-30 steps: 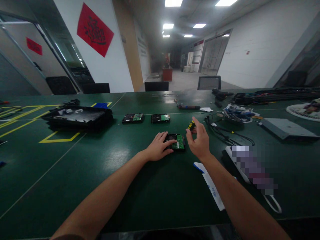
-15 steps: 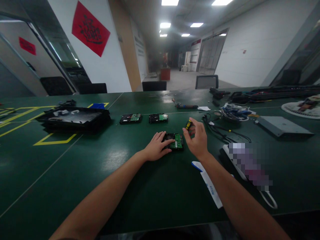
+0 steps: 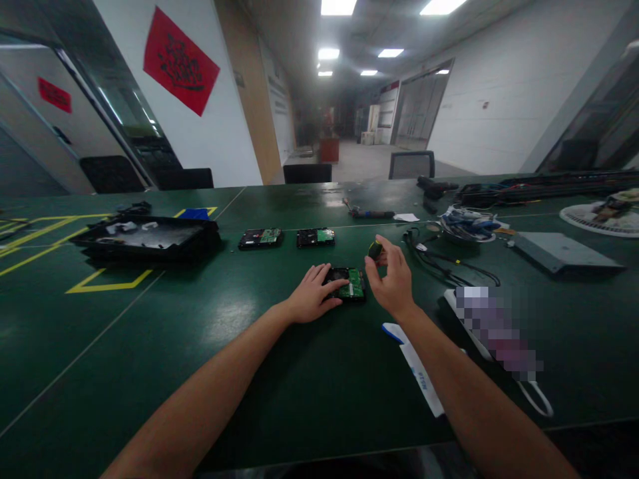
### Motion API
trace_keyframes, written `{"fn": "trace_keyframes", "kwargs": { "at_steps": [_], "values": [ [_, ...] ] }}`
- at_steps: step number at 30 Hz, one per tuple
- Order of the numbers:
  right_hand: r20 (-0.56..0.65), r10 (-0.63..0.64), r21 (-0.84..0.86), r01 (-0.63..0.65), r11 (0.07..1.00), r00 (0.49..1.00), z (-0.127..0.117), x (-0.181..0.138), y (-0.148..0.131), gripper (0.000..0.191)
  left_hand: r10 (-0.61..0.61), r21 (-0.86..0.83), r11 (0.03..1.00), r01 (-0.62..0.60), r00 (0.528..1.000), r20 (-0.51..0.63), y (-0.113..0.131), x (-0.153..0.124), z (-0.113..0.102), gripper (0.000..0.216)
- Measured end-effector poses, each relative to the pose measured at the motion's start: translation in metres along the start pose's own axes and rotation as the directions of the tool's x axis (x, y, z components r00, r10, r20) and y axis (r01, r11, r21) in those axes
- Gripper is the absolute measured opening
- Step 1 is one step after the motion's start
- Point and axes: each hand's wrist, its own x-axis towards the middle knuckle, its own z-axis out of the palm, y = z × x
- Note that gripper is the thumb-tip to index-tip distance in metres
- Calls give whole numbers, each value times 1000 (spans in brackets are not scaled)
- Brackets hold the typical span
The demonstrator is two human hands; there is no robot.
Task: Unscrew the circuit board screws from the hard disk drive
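My left hand [image 3: 313, 295] lies flat with fingers spread on a hard drive [image 3: 349, 284] that rests circuit board up on the green table [image 3: 150, 346]. Just to the right of it, my right hand [image 3: 394, 279] is raised a little, its fingers pinched round a small screwdriver with a yellow-and-black handle [image 3: 374, 249], held over the drive's right end.
Two more hard drives [image 3: 260, 237] [image 3: 315, 237] lie further back. A black tray [image 3: 144, 234] sits at the left, cables [image 3: 449, 263] and a grey flat box [image 3: 562, 253] at the right. A white-and-blue strip [image 3: 417, 376] lies beneath my right forearm. Chairs stand beyond the far edge.
My right hand has turned the screwdriver slightly, so less of its yellow handle shows. My left hand stays on the drive.
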Motion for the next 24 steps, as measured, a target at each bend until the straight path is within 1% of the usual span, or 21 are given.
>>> {"fn": "trace_keyframes", "kwargs": {
  "at_steps": [8, 15, 20, 24],
  "values": [
    [-22, 3, 6, -3, 1000, 1000, 1, 0, 2, 51, 1, -6, 1000, -1, 1000, -6, 1, 0, -1, 56],
    [6, -12, 22, 12, 1000, 1000, 0, 0, 2, 54, 7, -3, 1000, -7, 1000, -9, 1, 0, -2, 55],
    [-33, -6, 9, 7, 1000, 999, 0, 0, 1, 53, 6, 3, 1000, -6, 1000, -8, 0, 0, -1, 56],
    [-10, -6, 25, 6, 1000, 1000, 0, 0, 1, 52, 1, -1, 1000, -1, 1000, -7, 0, 0, -1, 56]
  ]
}}
